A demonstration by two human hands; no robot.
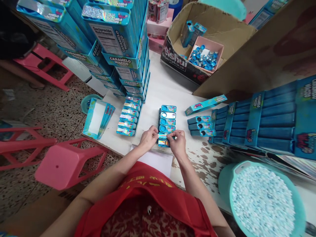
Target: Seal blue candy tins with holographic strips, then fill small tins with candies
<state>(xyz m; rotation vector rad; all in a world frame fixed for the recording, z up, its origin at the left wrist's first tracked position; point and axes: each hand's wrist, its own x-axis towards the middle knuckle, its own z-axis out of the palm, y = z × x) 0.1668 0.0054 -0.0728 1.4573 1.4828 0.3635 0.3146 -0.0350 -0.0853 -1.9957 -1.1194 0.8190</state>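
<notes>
A short row of blue candy tins [168,121] stands on the table before me, their tops facing up. Across the top of a tin near the front of this row lies a shiny sticker [162,135]. My left hand [148,138] pinches at the sticker's left end, thumb and forefinger together. At its right end, my right hand [178,143] is closed in a similar pinch, partly hiding the tin. The frontmost tin [163,143] also has a shiny strip on top, while the farther ones show round openings or lids. To the left stands a display box of sealed tins [129,116].
Tall stacks of filled display boxes [116,39] rise at back left, beside an open blue carton [93,115]. Three tins [201,126] lie at right near more stacked tins [274,115]. A cardboard box [177,65] holds small caps [204,57]. A tub of candies [263,197] stands front right.
</notes>
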